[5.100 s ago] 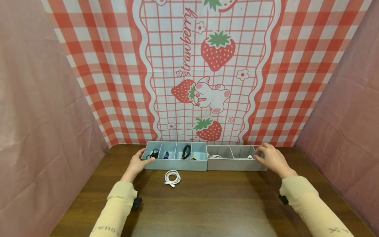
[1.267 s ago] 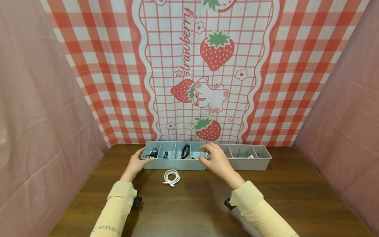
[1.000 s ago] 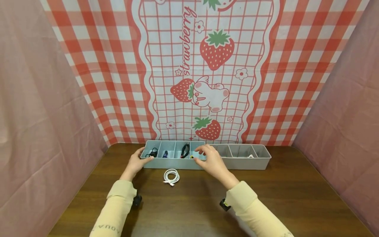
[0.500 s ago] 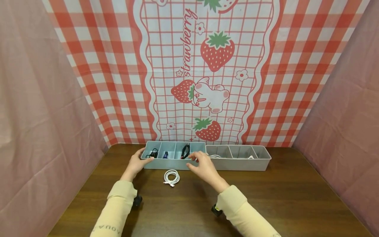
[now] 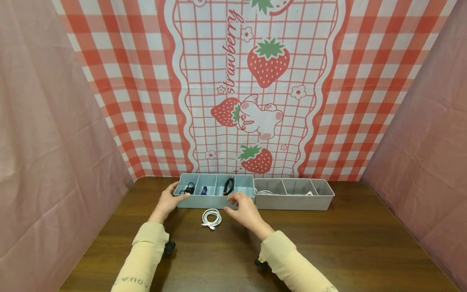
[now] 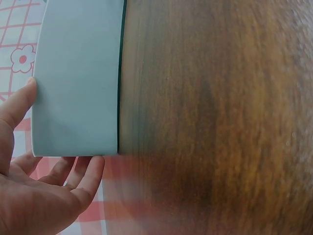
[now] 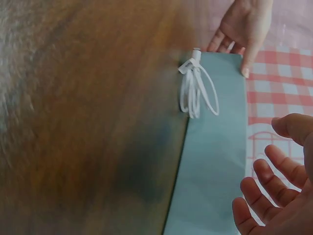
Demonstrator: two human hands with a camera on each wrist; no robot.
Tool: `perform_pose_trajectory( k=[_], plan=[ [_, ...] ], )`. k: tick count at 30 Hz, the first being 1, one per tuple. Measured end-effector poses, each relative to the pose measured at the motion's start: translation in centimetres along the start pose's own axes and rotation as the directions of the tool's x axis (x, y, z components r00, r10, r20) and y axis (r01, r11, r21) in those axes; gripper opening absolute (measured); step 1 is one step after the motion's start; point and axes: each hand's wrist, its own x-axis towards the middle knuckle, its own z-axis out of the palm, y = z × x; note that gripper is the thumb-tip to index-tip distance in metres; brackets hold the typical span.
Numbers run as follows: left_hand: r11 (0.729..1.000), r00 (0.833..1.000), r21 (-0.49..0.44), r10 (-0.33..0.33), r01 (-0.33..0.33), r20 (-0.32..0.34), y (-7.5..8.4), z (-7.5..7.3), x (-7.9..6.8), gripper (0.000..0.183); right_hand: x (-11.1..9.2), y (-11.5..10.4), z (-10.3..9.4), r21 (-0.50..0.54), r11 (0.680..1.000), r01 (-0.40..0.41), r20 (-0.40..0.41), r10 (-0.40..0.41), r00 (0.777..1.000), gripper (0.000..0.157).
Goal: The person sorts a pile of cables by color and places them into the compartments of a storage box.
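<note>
A light blue divided box stands at the back of the table. At its left end is my left hand, thumb along the front rim and fingertips against the end wall, as the left wrist view shows. My right hand hovers before the box's right part, fingers loosely spread and holding nothing. To the left of it a coiled white cable lies on the table; its plug end and tie show in the right wrist view. In the box's compartments are a black cable bundle, a small dark blue item and a coiled black cable.
A grey divided box adjoins the blue one's right end, with a white cable and a small white item inside. A strawberry-print cloth hangs behind both. Brown wooden table stretches in front.
My right hand has come from the grey box's right end leftward across the boxes, then down in front of the blue box near the white cable. My left hand has stayed in place.
</note>
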Motion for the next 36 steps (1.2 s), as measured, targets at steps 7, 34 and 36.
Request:
perform_pose_trajectory(
  k=[7,34,36],
  plan=[
    [1.0,1.0,-0.001,-0.011,0.011,0.005,0.0,0.0,0.1,0.074,0.0,0.3,1.5,-0.017,1.0,0.013,0.016,-0.013,1.0,0.022],
    [0.999,0.999,0.005,-0.035,0.035,0.024,0.2,0.0,0.0,0.075,0.6,0.0,4.6,-0.185,0.983,-0.012,0.136,0.038,0.99,0.021],
    [0.999,0.999,0.004,-0.033,0.033,0.02,0.3,0.0,0.0,0.074,0.6,0.0,4.6,-0.186,0.983,-0.014,0.139,0.04,0.989,0.019]
  ],
)
